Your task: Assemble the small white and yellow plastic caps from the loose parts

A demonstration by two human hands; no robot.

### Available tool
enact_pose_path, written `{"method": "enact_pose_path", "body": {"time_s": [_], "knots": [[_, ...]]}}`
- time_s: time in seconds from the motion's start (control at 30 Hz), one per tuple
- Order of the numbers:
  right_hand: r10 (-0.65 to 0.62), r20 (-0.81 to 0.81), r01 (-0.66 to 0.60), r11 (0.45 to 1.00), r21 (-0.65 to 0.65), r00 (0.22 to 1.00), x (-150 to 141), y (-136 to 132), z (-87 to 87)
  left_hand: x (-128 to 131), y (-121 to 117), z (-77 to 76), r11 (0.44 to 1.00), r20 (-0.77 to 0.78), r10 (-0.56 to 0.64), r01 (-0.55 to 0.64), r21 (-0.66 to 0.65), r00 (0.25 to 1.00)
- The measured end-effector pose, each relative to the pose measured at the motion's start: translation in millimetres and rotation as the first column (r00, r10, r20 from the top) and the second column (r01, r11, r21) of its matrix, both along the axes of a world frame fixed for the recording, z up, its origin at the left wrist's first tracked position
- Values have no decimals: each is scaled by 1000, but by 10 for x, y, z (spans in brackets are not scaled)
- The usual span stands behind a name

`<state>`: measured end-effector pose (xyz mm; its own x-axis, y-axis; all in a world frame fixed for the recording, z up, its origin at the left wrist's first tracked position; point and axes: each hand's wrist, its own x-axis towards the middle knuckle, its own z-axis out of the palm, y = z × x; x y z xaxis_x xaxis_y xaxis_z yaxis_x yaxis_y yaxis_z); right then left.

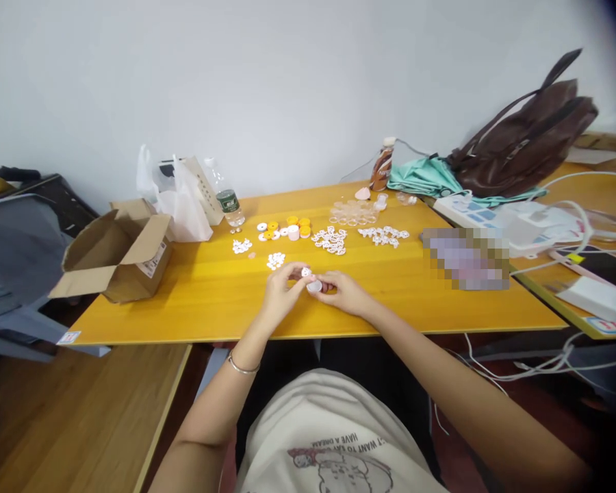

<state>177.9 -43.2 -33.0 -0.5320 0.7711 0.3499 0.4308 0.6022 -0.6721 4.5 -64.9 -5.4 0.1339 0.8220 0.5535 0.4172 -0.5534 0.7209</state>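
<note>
Close together over the front of the table are my two hands. My left hand point(283, 291) pinches a small white piece with dark cutouts point(306, 272) between its fingers. Right beside it, my right hand point(346, 293) is closed on a small round translucent cup point(315, 286). Beyond the hands lie piles of white pieces with cutouts point(330, 239), with more of them farther right point(383, 236). Clear round cups point(354, 213) sit behind these. Orange and white round parts point(298, 226) are grouped at the middle. Two heaps of tiny white parts point(276, 260) lie to the left.
An open cardboard box point(133, 257) occupies the table's left end, beside a white plastic bag point(182, 209) and a water bottle point(229, 202). A brown drink bottle point(382, 166) stands at the back. To the right are a brown backpack point(528, 147), white cables and a blurred-out flat object point(467, 259).
</note>
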Motion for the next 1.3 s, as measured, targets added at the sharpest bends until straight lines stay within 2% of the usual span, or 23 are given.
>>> {"method": "enact_pose_path", "body": {"time_s": [0.07, 0.17, 0.23, 0.3, 0.37, 0.43, 0.5, 0.57, 0.67, 0.77, 0.87, 0.97, 1.07, 1.3], "knots": [[-8, -48, 5, 998, -70, 999, 4, -11, -16, -38, 17, -11, 1000, 18, 0, 0, -23, 1000], [-109, -148, 78, 976, -203, 983, 19, -17, -32, -92, 42, 32, 995, 45, -66, 70, -74, 997], [-189, -199, 140, 962, -236, 962, 30, -1, -2, -116, 75, 96, 989, 10, -111, 112, -101, 994], [-196, -249, 138, 963, -232, 949, 34, 40, 80, -127, 127, 176, 987, -44, -130, 125, -105, 991], [-107, -316, 31, 971, -237, 943, 27, 111, 205, -127, 196, 264, 985, -84, -164, 158, -71, 983], [16, -392, -133, 953, -272, 920, 12, 212, 346, -121, 273, 351, 974, -135, -227, 227, -14, 964], [101, -464, -277, 903, -329, 880, -6, 336, 468, -115, 353, 422, 957, -178, -277, 289, 41, 944], [140, -517, -380, 836, -395, 845, -24, 462, 547, -114, 432, 460, 949, -156, -286, 302, 91, 946], [149, -568, -463, 757, -462, 810, -49, 590, 576, -121, 526, 424, 950, -45, -274, 278, 142, 961], [112, -609, -479, 733, -482, 785, -62, 598, 524, -136, 553, 296, 951, 36, -289, 283, 125, 957], [92, -617, -488, 708, -511, 781, -55, 516, 438, -147, 504, 154, 943, 42, -326, 321, 88, 945], [74, -611, -489, 679, -548, 788, -45, 436, 377, -146, 433, 70, 948, 21, -310, 308, 80, 950], [45, -602, -465, 681, -565, 797, -38, 419, 365, -141, 395, 49, 952, -21, -280, 280, 125, 960], [-55, -592, -324, 793, -515, 804, -31, 414, 363, -135, 400, 33, 950, -114, -190, 212, 229, 975]]}}
